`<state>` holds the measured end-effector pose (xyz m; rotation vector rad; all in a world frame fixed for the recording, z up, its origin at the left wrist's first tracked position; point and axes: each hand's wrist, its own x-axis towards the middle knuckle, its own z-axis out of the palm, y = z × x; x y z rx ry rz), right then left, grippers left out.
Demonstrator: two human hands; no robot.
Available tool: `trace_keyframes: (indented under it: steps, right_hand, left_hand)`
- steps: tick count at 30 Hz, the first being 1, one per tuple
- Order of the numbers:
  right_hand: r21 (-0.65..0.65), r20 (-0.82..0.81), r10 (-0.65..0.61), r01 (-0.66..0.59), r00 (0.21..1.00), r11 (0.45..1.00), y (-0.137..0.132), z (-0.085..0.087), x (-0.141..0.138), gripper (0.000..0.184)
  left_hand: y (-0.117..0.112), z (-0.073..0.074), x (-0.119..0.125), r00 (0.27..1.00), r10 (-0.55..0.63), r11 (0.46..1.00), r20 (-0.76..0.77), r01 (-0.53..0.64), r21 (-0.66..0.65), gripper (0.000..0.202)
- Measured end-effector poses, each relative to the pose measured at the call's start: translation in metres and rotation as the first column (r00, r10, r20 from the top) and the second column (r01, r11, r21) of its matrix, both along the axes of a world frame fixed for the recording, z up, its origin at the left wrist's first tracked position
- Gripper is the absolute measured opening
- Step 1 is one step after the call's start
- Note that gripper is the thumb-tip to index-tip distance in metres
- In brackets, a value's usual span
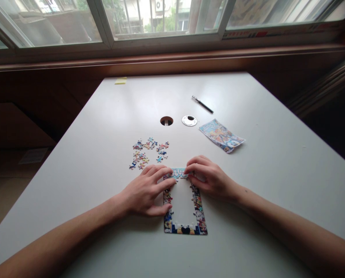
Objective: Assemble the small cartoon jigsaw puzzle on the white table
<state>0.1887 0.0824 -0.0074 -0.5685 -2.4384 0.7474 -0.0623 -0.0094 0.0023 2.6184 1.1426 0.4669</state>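
On the table (103, 116), loose pieces (146, 146) lie behind the puzzle frame (200, 217), left of the leaflet (221, 135) and pen (203, 104).

Left hand (152, 187) and right hand (208, 175) touching a puzzle border (185, 230) at bottom middle, loose pieces (160, 158) just left of center, bright picture (221, 135) and pen (203, 104) right of center, windows (166, 19) up top.

Smooth-faced printed cardboard makes up a puzzle border (200, 215) on a smooth, softly reflective counter (114, 247); a glossy printed paper sheet (221, 136), a plastic-looking pen (204, 105), a shiny, metallic-looking disc (186, 122) and a wood-like, faintly lustrous window sill (161, 60) share the daylight.
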Motion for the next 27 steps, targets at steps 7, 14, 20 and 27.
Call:
trace_keyframes:
  steps: [7,14,20,27]
  right_hand:
    - [0.005,-0.003,0.001,-0.001,1.0,1.0,0.0002,0.0002,0.0005,0.022]
    - [-0.009,-0.001,0.0,0.0,1.0,1.0,0.0,0.0002,0.0003,0.022]
    - [-0.073,-0.036,-0.017,0.015,0.999,0.997,0.0005,0.0037,0.0017,0.023]
    - [-0.256,-0.065,-0.15,0.129,0.987,0.958,0.0038,0.0038,0.0039,0.017]
  left_hand:
    - [0.0003,-0.0005,-0.0004,1.0,0.004,1.0,-0.016,-0.004,-0.014,0.055]
    - [0.0006,-0.0003,-0.0005,1.0,0.004,1.0,-0.01,-0.004,-0.007,0.055]
    - [0.0003,-0.0004,-0.0004,1.0,0.014,1.0,0.026,-0.015,0.012,0.054]
    - [-0.0035,-0.0021,-0.0002,0.985,0.072,0.993,0.159,-0.086,0.081,0.026]
